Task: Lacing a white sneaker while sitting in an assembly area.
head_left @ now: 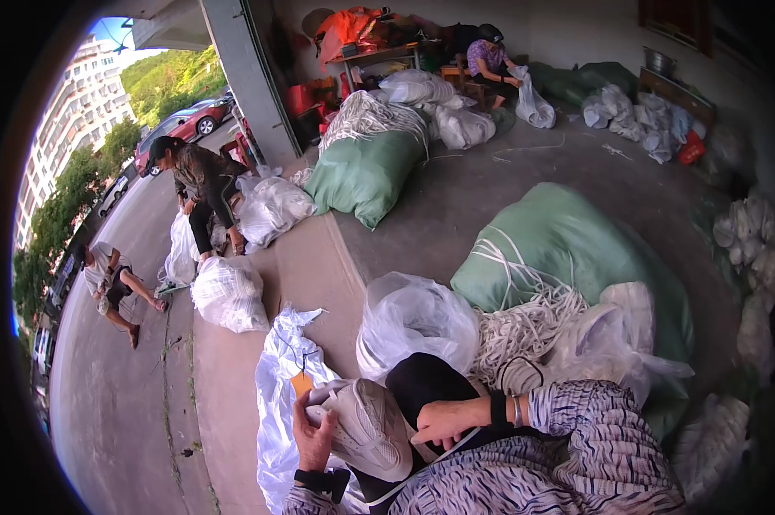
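A pale grey-white sneaker (372, 429) lies across my lap with its toe toward me. My left hand (314, 436) grips its left side, thumb and fingers closed around it. Just right of the shoe is my right hand (446, 422), its fingers curled in; whatever they pinch is too small to make out. An orange tag (302, 384) on a dark string sits above my left hand, against a white plastic sheet (283, 378). Beyond my knees stands a clear plastic bag (417, 322), beside a heap of white laces (525, 339) spilling from a large green sack (568, 249).
Another green sack (366, 176) topped with laces stands farther off. To the left, a person (203, 184) bends over white bags (230, 293), and a second person (113, 279) sits outside. A third person (490, 62) sits at the back. Stuffed bags (636, 116) line the right wall.
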{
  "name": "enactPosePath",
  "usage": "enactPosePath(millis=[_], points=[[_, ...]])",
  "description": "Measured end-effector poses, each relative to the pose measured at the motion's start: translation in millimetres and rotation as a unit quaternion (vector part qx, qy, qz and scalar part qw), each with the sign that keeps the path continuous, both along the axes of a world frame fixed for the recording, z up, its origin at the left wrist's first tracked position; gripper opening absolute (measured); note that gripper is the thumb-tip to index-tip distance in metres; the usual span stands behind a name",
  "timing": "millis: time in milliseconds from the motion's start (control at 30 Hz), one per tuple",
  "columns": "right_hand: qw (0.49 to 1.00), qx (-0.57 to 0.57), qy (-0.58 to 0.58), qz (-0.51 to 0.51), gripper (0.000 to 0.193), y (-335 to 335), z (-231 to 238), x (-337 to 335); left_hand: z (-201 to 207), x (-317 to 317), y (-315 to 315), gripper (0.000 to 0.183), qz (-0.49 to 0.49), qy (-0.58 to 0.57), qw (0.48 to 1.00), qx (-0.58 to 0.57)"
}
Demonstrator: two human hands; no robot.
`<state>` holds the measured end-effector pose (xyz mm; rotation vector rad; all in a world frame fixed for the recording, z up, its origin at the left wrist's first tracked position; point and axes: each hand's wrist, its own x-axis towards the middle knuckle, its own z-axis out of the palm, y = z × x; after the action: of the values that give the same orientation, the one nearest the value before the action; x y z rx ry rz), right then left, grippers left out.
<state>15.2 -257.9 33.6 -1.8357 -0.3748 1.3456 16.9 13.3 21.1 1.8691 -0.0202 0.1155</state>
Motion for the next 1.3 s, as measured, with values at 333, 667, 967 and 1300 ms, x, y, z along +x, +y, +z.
enactPosePath(millis=[333, 667, 967, 1300], points=[[0.832, 0.096, -0.537, -0.106, 0.026, 26, 8, 56, -25, 5, -9, 0.089, -0.123, -0.043, 0.981, 0.144], [0.86, -0.019, -0.505, 0.064, 0.024, 32, -14, 65, -33, -18, -26, 0.09, -0.078, -0.045, 0.962, 0.257], [0.865, -0.114, -0.467, 0.142, 0.029, 47, -18, 68, -31, -19, -24, 0.083, -0.038, 0.008, 0.971, 0.236], [0.8, -0.025, -0.594, 0.084, 0.039, 39, -18, 48, -49, -16, -15, 0.088, -0.07, 0.019, 0.988, 0.138]])
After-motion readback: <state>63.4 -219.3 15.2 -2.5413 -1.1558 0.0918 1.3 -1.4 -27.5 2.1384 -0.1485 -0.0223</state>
